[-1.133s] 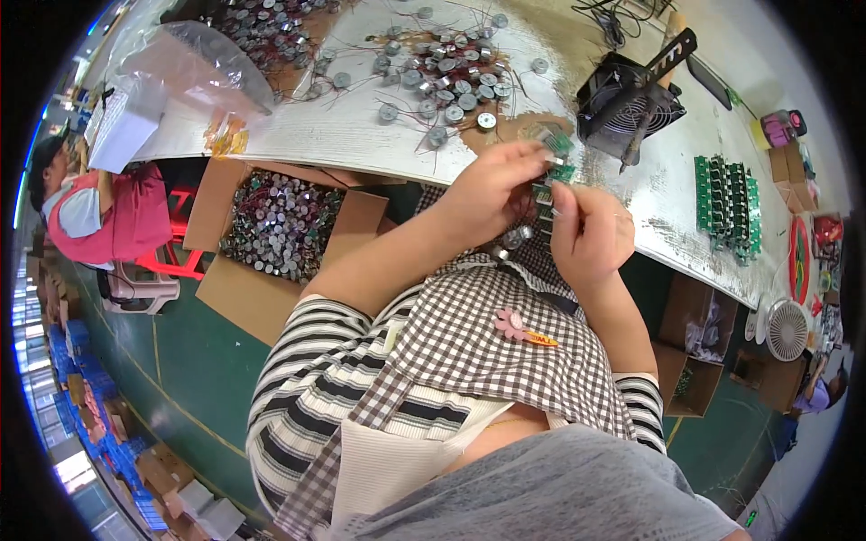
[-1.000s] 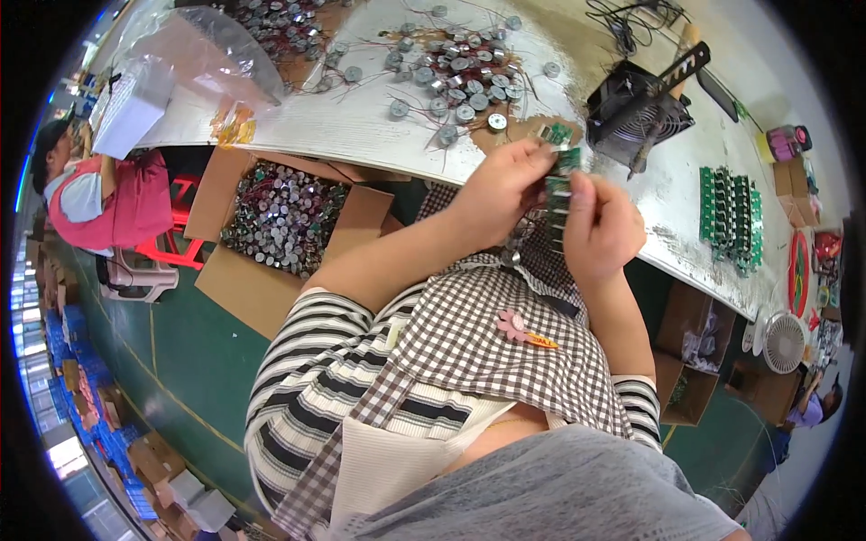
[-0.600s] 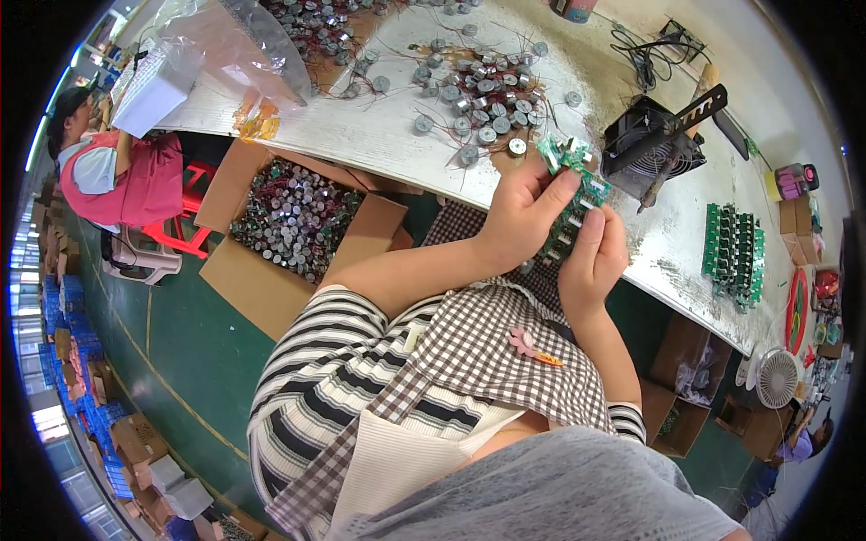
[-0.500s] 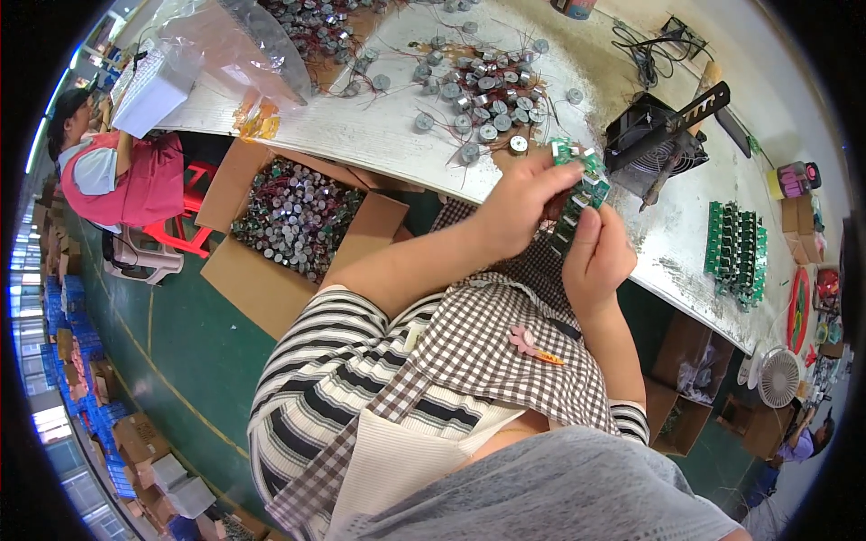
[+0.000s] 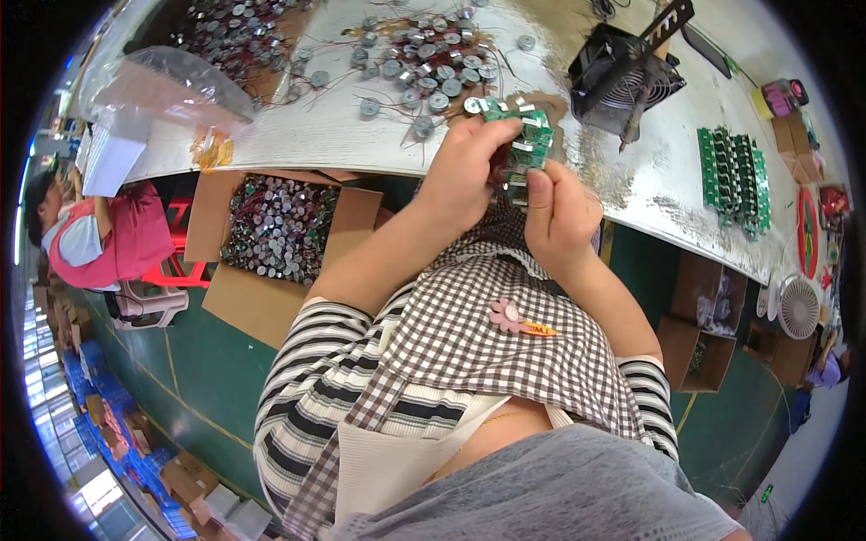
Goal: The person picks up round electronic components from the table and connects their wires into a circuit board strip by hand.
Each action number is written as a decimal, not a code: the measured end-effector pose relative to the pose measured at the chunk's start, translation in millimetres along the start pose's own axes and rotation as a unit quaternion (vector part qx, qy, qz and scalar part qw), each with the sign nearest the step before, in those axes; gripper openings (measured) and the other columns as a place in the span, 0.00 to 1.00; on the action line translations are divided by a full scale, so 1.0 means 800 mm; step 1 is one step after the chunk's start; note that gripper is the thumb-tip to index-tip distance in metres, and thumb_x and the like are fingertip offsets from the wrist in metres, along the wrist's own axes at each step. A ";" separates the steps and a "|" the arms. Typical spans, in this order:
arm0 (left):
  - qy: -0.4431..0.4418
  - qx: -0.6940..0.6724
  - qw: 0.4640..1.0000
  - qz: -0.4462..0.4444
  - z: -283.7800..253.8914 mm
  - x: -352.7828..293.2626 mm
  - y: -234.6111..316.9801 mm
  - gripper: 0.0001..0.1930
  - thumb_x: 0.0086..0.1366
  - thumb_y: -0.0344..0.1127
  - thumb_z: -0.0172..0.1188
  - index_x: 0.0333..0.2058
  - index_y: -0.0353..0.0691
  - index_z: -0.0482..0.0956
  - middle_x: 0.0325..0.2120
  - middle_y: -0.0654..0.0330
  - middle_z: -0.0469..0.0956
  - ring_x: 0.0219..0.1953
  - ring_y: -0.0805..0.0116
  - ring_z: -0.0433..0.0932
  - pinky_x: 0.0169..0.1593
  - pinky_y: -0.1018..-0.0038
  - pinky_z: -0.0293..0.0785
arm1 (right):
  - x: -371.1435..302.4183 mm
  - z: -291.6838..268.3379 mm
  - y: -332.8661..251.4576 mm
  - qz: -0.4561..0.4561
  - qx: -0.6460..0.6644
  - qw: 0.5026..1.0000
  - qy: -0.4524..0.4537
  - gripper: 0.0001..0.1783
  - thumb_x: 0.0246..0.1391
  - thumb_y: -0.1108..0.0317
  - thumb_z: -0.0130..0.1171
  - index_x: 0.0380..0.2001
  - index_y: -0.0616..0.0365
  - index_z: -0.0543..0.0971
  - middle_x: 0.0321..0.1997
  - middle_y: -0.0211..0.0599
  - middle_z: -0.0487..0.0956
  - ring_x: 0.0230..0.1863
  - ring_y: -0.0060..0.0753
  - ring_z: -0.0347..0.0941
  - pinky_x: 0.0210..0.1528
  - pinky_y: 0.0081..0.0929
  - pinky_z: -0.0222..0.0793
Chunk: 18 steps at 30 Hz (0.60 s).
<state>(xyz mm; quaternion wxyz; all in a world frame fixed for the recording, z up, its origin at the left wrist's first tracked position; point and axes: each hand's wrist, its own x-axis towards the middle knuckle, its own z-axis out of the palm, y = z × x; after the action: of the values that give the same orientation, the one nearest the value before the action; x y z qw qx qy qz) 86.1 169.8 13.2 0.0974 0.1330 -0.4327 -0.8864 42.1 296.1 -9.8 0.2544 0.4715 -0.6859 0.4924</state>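
Observation:
Both hands grip a green circuit board panel (image 5: 536, 135) near the table's front edge. My left hand (image 5: 462, 171) is closed on its left side, thumb across the top. Lower down, my right hand (image 5: 563, 215) pinches the panel between thumb and fingers. White and silvery parts sit along the boards. A round silver motor (image 5: 474, 105) shows at the panel's upper left end; whether it is joined to the board I cannot tell. Past my hands lies a loose pile of small round motors (image 5: 442, 72) with thin red wires.
A black fan (image 5: 622, 81) stands to the right, with a soldering iron (image 5: 639, 113) in front of it. Further right lie several green board strips (image 5: 732, 180). Under the table, an open carton (image 5: 206, 216) holds many motors. A person in pink (image 5: 113, 234) sits at the left.
My hands and the board panel appear further left and slightly higher in the picture. The whole view has shifted too. Both hands keep hold of the panel.

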 end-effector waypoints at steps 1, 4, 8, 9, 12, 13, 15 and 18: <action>0.028 -0.069 0.996 -0.039 0.006 0.003 0.001 0.07 0.65 0.34 0.50 0.30 0.39 0.75 0.24 0.68 0.74 0.24 0.81 0.69 0.26 0.81 0.64 | 0.006 -0.003 0.001 -0.019 -0.027 0.999 -0.015 0.04 0.55 0.74 0.56 0.33 0.65 0.74 0.17 0.39 0.72 0.14 0.38 0.70 0.17 0.30 0.62; -0.126 -0.138 0.978 -0.089 -0.028 0.007 -0.013 0.08 0.67 0.37 0.51 0.36 0.39 0.74 0.30 0.64 0.77 0.32 0.77 0.74 0.34 0.78 0.69 | 0.006 -0.008 0.007 0.080 -0.022 0.997 0.001 0.06 0.55 0.72 0.58 0.31 0.64 0.75 0.16 0.35 0.73 0.12 0.27 0.66 0.15 0.25 0.60; -0.052 -0.060 0.996 0.046 -0.014 0.004 -0.024 0.08 0.68 0.36 0.51 0.41 0.40 0.73 0.33 0.68 0.76 0.29 0.80 0.70 0.33 0.83 0.65 | 0.007 -0.008 0.003 0.238 0.093 0.967 -0.009 0.08 0.57 0.69 0.59 0.31 0.64 0.77 0.17 0.26 0.72 0.16 0.13 0.62 0.18 0.15 0.58; -0.065 -0.052 0.995 0.062 -0.018 0.004 -0.026 0.08 0.68 0.36 0.52 0.42 0.40 0.73 0.33 0.68 0.76 0.30 0.81 0.70 0.34 0.83 0.65 | 0.005 -0.006 0.001 0.266 0.138 0.954 -0.005 0.08 0.57 0.68 0.59 0.32 0.65 0.77 0.17 0.23 0.72 0.18 0.11 0.62 0.20 0.13 0.57; -0.046 -0.055 0.996 0.049 -0.014 -0.004 -0.026 0.08 0.67 0.36 0.54 0.40 0.41 0.75 0.32 0.71 0.76 0.30 0.84 0.69 0.35 0.83 0.65 | 0.008 0.001 -0.002 0.340 0.208 0.917 0.013 0.10 0.59 0.67 0.57 0.35 0.66 0.77 0.22 0.21 0.74 0.23 0.10 0.61 0.24 0.12 0.58; -0.047 -0.064 0.995 0.059 -0.019 -0.003 -0.032 0.08 0.67 0.36 0.53 0.39 0.41 0.75 0.31 0.71 0.76 0.29 0.84 0.69 0.34 0.83 0.64 | 0.000 -0.001 0.007 0.347 0.199 0.917 -0.016 0.10 0.60 0.68 0.54 0.35 0.66 0.78 0.25 0.21 0.75 0.24 0.11 0.62 0.25 0.14 0.59; -0.039 -0.102 0.990 0.088 -0.020 -0.007 -0.031 0.06 0.66 0.36 0.53 0.36 0.41 0.76 0.28 0.70 0.75 0.27 0.83 0.68 0.31 0.82 0.63 | 0.003 -0.003 0.000 0.248 0.045 0.965 -0.071 0.08 0.60 0.71 0.53 0.33 0.66 0.77 0.21 0.31 0.75 0.21 0.18 0.66 0.24 0.19 0.61; -0.026 -0.111 0.993 -0.045 -0.026 -0.007 -0.016 0.06 0.65 0.35 0.53 0.33 0.41 0.76 0.25 0.68 0.75 0.24 0.81 0.67 0.29 0.82 0.62 | -0.005 -0.001 -0.003 0.039 -0.045 0.994 -0.090 0.07 0.58 0.71 0.54 0.33 0.65 0.76 0.19 0.40 0.74 0.17 0.35 0.69 0.20 0.27 0.63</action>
<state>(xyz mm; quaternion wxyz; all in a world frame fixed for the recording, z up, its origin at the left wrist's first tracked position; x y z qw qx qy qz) 97.2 163.6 -8.0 0.0606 0.1172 -0.3279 -0.9355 46.1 298.1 -11.6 0.1929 0.4753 -0.7452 0.4260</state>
